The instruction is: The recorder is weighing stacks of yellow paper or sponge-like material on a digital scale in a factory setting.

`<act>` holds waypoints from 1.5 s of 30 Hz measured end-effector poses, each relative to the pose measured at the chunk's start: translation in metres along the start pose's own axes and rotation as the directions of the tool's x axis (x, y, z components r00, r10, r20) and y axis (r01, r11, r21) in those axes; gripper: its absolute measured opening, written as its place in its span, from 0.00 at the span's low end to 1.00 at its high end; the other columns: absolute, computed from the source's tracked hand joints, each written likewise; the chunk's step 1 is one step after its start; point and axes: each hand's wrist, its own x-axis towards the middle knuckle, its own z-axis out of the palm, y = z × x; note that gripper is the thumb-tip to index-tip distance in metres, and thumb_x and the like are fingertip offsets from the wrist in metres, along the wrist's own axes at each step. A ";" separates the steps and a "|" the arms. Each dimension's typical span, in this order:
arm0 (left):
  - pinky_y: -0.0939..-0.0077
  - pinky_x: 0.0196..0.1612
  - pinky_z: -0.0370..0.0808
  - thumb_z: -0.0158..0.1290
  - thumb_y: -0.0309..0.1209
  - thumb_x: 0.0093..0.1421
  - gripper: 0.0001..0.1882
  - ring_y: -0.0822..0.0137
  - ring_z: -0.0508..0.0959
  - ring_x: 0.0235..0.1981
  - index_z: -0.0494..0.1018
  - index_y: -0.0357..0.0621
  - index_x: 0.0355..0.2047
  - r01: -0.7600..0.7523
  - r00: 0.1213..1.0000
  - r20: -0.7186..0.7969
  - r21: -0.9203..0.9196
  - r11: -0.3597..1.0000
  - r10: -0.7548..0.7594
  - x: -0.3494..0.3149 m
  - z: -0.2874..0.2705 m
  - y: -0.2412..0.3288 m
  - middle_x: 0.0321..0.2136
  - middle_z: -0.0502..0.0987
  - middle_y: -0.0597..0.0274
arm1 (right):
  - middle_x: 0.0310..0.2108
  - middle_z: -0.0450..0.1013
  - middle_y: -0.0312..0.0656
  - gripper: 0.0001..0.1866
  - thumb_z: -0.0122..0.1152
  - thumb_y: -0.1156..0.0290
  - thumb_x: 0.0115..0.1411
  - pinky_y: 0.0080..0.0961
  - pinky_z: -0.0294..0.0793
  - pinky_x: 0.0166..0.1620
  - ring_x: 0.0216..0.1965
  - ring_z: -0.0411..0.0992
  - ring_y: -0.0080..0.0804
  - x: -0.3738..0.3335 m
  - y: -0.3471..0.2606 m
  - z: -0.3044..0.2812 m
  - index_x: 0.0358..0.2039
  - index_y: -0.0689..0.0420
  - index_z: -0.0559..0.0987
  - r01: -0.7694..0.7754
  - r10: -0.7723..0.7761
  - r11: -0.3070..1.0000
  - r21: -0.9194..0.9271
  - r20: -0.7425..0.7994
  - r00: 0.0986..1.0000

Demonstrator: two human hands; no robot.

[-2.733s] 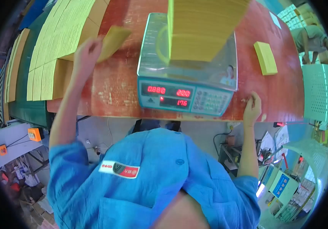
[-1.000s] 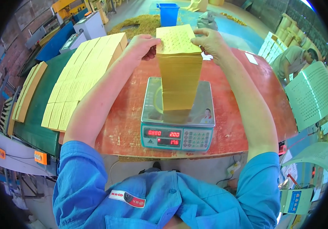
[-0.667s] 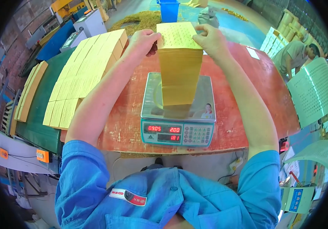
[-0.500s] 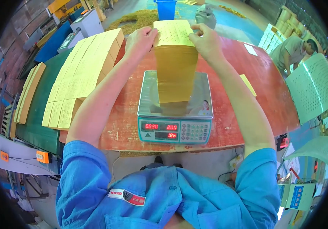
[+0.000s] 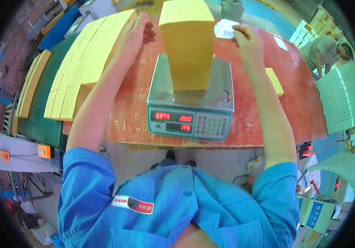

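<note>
A tall stack of yellow paper sheets [image 5: 188,53] stands upright on the steel pan of a teal digital scale [image 5: 190,122] with lit red digits. Left of the stack, apart from it, my left hand [image 5: 136,35] hovers with loosely curled fingers and holds nothing. My right hand [image 5: 248,41] is to the stack's right, its thumb and fingers apart. Its fingertips come close to a small pile of white slips [image 5: 224,29] on the table behind the stack; whether they touch it I cannot tell.
The scale rests on a worn red table [image 5: 132,124]. Rows of yellow paper stacks [image 5: 88,58] stand at its left, with more stacks [image 5: 33,84] on a green surface. A small yellow pad [image 5: 274,82] lies at right. Beyond, a person [image 5: 326,51] bends beside a pale perforated panel [image 5: 343,97].
Both hands have let go of the top of the yellow stack and moved apart, left and right. The white slips now show. The scale's digits have changed, and the view has shifted.
</note>
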 end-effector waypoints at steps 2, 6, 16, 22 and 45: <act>0.73 0.38 0.74 0.40 0.53 0.68 0.28 0.68 0.78 0.30 0.74 0.38 0.41 0.049 0.999 0.020 0.015 0.999 -0.050 -0.024 -0.019 -0.016 0.31 0.78 0.58 | 0.36 0.78 0.37 0.12 0.55 0.73 0.61 0.19 0.72 0.36 0.33 0.75 0.23 -0.018 0.030 -0.020 0.43 0.59 0.80 -0.065 0.065 0.998 -0.007 0.026 0.998; 0.74 0.38 0.74 0.38 0.53 0.69 0.29 0.67 0.78 0.31 0.71 0.36 0.46 0.205 0.979 0.003 0.003 0.979 -0.205 -0.098 -0.065 -0.056 0.31 0.78 0.56 | 0.38 0.77 0.38 0.13 0.54 0.73 0.61 0.18 0.72 0.36 0.33 0.75 0.23 -0.067 0.087 -0.073 0.44 0.61 0.79 -0.326 0.327 0.945 0.033 -0.022 0.945; 0.74 0.42 0.74 0.32 0.55 0.70 0.31 0.68 0.78 0.35 0.67 0.38 0.51 0.499 0.856 -0.149 -0.009 0.867 -0.494 -0.167 -0.136 -0.083 0.34 0.78 0.55 | 0.38 0.77 0.39 0.12 0.53 0.74 0.61 0.18 0.72 0.35 0.34 0.76 0.22 -0.093 0.119 -0.087 0.44 0.63 0.79 -0.444 0.443 0.894 0.065 0.023 0.896; 0.72 0.45 0.73 0.32 0.55 0.70 0.32 0.66 0.77 0.41 0.66 0.37 0.53 0.414 0.910 -0.032 -0.002 0.910 -0.414 -0.134 -0.108 -0.053 0.40 0.77 0.52 | 0.37 0.77 0.37 0.12 0.54 0.75 0.60 0.18 0.72 0.36 0.34 0.75 0.23 -0.076 0.089 -0.041 0.43 0.62 0.79 -0.373 0.362 0.920 0.118 0.102 0.927; 0.74 0.49 0.76 0.48 0.36 0.67 0.21 0.69 0.79 0.45 0.67 0.34 0.55 0.570 0.661 0.570 0.041 0.821 -0.488 0.026 0.011 0.065 0.48 0.77 0.55 | 0.48 0.73 0.48 0.23 0.46 0.56 0.67 0.30 0.65 0.56 0.52 0.69 0.36 -0.060 0.032 0.073 0.53 0.61 0.72 -0.184 0.143 0.905 0.383 0.133 0.981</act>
